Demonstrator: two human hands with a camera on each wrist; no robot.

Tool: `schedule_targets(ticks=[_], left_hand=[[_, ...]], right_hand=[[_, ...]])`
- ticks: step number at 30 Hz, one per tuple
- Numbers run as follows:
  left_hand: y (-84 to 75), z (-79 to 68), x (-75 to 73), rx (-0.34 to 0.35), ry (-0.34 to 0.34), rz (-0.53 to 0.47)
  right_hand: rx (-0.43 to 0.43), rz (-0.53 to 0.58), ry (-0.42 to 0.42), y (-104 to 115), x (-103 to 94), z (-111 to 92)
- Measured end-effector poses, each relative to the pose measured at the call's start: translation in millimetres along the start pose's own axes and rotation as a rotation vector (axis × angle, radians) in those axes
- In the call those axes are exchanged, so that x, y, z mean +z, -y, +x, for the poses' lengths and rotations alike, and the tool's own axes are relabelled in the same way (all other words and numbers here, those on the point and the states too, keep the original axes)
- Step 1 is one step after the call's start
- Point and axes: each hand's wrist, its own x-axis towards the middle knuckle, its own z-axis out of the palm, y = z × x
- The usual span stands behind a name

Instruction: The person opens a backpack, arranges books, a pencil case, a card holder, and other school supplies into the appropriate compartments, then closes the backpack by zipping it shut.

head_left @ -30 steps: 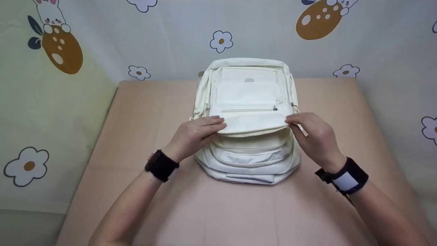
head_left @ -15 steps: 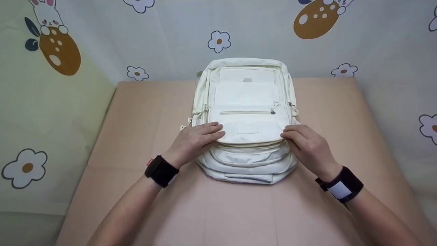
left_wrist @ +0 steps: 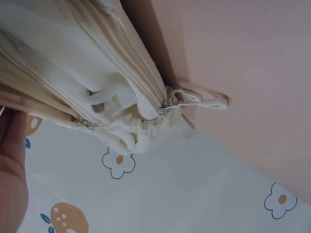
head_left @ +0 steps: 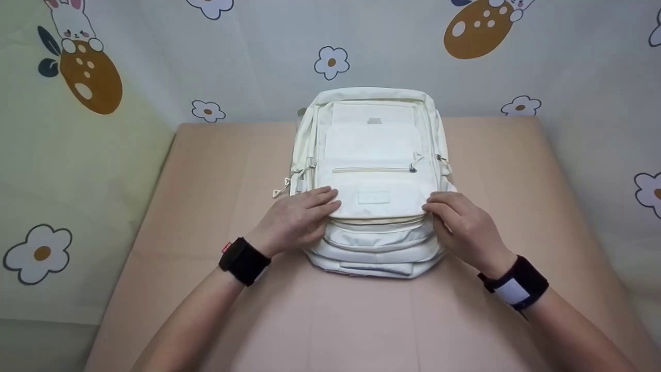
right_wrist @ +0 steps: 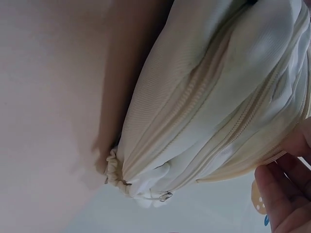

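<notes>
A cream-white backpack (head_left: 374, 139) lies on the table, its top toward the back wall. Its front flap (head_left: 397, 201) carries a small label and lies over the lower layers, with a parted zip along its near edge. My left hand (head_left: 292, 219) holds the flap's left corner, fingers laid on top; its thumb is hidden in the head view. At the right corner, my right hand (head_left: 467, 227) pinches the flap edge between thumb and fingers. The right wrist view shows those fingers (right_wrist: 277, 194) at the zip edge. A zip pull (left_wrist: 211, 103) dangles in the left wrist view.
The pinkish-beige table cover (head_left: 217, 160) stretches around the bag. Behind it and at both sides hang cloth walls (head_left: 268, 62) printed with flowers and rabbits. Each wrist wears a black strap (head_left: 245, 262).
Both hands have brought the flap down and toward me, so its label shows and its lining is less visible. During the last half second only slight finger shifts appear.
</notes>
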Motion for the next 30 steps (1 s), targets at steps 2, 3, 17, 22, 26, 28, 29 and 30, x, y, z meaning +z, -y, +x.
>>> schedule_targets(ticks=[2, 3, 17, 22, 26, 28, 29, 30], left_hand=[[-0.7, -0.2, 1.0, -0.005, 0.001, 0.012], [-1.1, -0.5, 1.5, -0.009, 0.002, 0.017], [-4.5, -2.2, 7.7, -0.042, -0.005, 0.02], [-4.4, -2.1, 8.2, -0.039, -0.015, 0.018], [-4.4, -1.2, 8.5, -0.035, -0.027, 0.015], [-4.6, -1.1, 8.4, -0.038, -0.029, 0.015], [-4.9, -0.9, 8.0, -0.04, -0.03, 0.016], [-5.1, -0.8, 7.7, -0.043, -0.031, 0.016]], right_hand=[[0.003, 0.011, -0.003, 0.3, 0.8, -1.2], [0.004, 0.015, -0.006, 0.4, 1.2, -1.6], [-0.008, -0.002, 0.006, 2.0, 1.7, 0.8], [-0.013, 0.005, -0.023, 9.7, -1.9, 16.3], [-0.065, 0.004, 0.001, 22.9, 4.9, 33.1], [-0.093, 0.0, 0.036, 30.3, 11.9, 41.1], [-0.104, -0.001, 0.058, 33.9, 15.7, 44.9], [-0.112, -0.007, 0.087, 37.4, 19.5, 48.3]])
